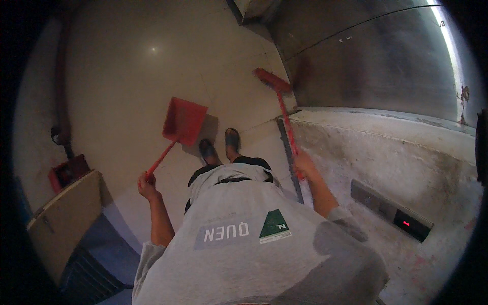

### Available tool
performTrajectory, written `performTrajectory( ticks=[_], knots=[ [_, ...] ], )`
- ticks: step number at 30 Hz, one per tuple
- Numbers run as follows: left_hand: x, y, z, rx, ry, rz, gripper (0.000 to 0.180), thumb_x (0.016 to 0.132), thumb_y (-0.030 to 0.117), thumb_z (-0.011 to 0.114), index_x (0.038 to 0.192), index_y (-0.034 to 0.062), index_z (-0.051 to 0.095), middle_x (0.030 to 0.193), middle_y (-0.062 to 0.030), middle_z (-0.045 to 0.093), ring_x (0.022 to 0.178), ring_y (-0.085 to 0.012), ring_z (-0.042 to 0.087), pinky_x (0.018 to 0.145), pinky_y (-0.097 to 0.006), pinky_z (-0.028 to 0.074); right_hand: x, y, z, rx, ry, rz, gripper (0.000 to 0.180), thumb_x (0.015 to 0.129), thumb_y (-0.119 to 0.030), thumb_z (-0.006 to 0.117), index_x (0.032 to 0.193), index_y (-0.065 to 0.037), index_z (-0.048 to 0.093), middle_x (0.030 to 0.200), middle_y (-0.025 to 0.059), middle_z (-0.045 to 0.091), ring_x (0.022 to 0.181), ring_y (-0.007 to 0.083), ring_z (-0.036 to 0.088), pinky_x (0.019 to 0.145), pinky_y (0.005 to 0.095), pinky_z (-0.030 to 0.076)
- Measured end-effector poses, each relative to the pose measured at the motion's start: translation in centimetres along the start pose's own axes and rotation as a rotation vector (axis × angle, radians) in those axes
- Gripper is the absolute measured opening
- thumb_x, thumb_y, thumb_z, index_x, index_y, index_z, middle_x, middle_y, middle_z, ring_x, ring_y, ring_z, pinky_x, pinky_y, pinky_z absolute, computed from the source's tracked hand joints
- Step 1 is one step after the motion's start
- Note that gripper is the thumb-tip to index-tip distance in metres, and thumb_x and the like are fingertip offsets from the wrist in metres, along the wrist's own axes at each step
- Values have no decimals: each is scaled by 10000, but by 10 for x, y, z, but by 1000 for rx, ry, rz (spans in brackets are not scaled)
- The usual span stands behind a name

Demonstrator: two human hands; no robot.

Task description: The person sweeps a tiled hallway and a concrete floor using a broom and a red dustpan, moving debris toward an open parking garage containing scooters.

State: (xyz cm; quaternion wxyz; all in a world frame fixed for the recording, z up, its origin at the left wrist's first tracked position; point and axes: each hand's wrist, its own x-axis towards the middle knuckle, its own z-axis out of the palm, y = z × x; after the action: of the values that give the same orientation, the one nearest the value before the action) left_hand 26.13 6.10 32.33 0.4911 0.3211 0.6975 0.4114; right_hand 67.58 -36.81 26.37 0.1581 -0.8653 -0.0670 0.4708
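Note:
My left hand (147,186) is closed round the handle end of a red long-handled dustpan (185,122). The pan hangs out ahead of my feet, a little to the left, with a shadow beside it; whether it touches the floor I cannot tell. In my right hand (307,166) is the handle of a red broom (273,80), fingers wrapped round it. Its bristle head lies farther out to the right, by the foot of a metal panel. Both hands are held apart at either side of my body.
To the right, a worn pale wall (376,145) carries a dark panel with a red display (406,223). Beyond it stand metal doors (376,61). On the left are a red box (69,172), a wooden board (66,218) and a blue object (109,249). Pale tiles (132,86) cover the floor.

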Motion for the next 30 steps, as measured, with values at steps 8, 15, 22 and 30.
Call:
performTrajectory(
  ticks=[8, 15, 22, 30],
  knots=[
    [14, 3, 15, 73, -38, -15, 101, 834, 130, 584, 868, 36, 600, 801, -64, 585, 692, -180, 590, 590, -267, 519, -141, -69, -61, 924, -229, 445, 461, 911, -203, 498, 1368, -215, 440, 643, 40, 487, 453, 142, 426, 404, 300, 387],
    [20, -8, 6, -1, 6, -14, 110, 840, 153, 622, 869, 53, 587, 742, -20, 561, 622, -112, 541, 550, -222, 464, -106, -73, -51, 679, -19, 313, 393, 915, -191, 456, 1308, -196, 445, 619, 20, 463, 454, 128, 430, 391, 289, 386],
    [21, -8, 3, 28, -10, -5, 115, 813, 141, 627, 874, 48, 597, 779, -44, 570, 635, -157, 560, 558, -248, 488, -77, -85, -1, 1027, -147, 409, 217, 899, -161, 433, 1116, -164, 431, 601, 3, 447, 427, 115, 417, 361, 275, 358],
    [25, -19, 3, 64, -9, 5, 116, 851, 145, 596, 903, 42, 580, 757, -21, 559, 628, -104, 532, 539, -228, 446, -145, -113, -64, 1079, -314, 351, 464, 909, -197, 471, 1367, -218, 394, 615, -4, 458, 428, 87, 397, 375, 251, 355]
  ],
)
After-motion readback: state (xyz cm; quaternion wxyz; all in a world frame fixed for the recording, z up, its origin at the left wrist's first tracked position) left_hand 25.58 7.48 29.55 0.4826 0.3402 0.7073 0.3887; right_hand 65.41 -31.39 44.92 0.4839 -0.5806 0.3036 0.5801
